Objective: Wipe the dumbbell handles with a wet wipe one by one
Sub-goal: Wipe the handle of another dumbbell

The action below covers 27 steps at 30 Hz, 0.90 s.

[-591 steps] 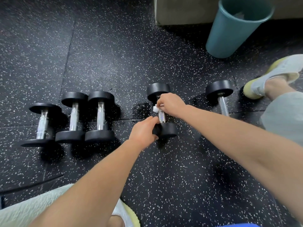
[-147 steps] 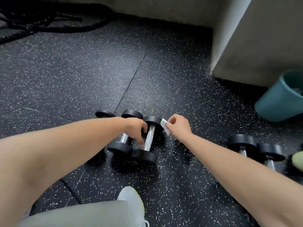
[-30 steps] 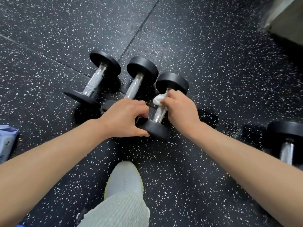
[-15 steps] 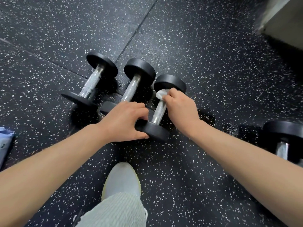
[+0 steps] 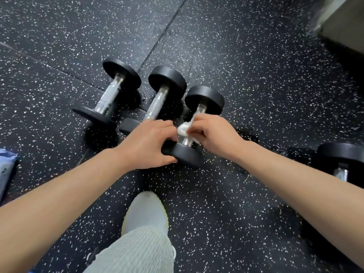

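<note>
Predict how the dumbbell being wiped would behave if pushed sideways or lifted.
Apt to roll: the dumbbell lies on round end discs, and the left hand grips its near disc, perhaps steadying it. Probably heavy for its size and stiff: thick discs, metal handle.

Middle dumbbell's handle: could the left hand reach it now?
Probably yes: the left hand grips the right dumbbell's near plate, and the middle handle beside it lies bare.

no text legible, print on the blue packet [image 5: 6, 172] at left edge too blurred
</note>
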{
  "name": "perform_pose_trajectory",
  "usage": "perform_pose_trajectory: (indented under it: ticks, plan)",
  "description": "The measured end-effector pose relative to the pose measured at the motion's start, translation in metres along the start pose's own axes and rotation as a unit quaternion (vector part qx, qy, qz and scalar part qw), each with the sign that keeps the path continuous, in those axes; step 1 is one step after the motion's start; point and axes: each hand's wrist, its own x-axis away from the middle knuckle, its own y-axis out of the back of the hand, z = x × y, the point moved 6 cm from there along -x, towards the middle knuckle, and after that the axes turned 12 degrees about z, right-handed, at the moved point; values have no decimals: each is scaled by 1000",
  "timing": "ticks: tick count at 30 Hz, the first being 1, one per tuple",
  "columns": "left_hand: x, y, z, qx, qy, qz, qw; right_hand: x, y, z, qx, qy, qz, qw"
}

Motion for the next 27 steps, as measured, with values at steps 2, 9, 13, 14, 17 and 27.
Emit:
perform_pose_trajectory:
  ticks: [2, 9, 13, 14, 17, 27]
  plan:
    - [0, -1, 0, 5, 0, -2, 1000, -4, 10, -13, -3, -58, -58, 997]
    - [-4, -3, -9, 24, -5, 2, 1000, 12, -11, 14, -40, -20, 5, 999]
    - [-4, -8, -15, 37, -10, -2, 999, 13, -5, 8, -30, -20, 6, 999]
    - [-4, -9, -16, 43, -11, -3, 999, 11, -1, 2, -22, -37, -16, 999]
    - [-3, -11, -18, 53, -11, -7, 999, 9, 11, -14, -16, -97, -89, 991]
    - [0, -15, -18, 86, 0, -32, 996, 12, -6, 8, 13, -9, 13, 1000]
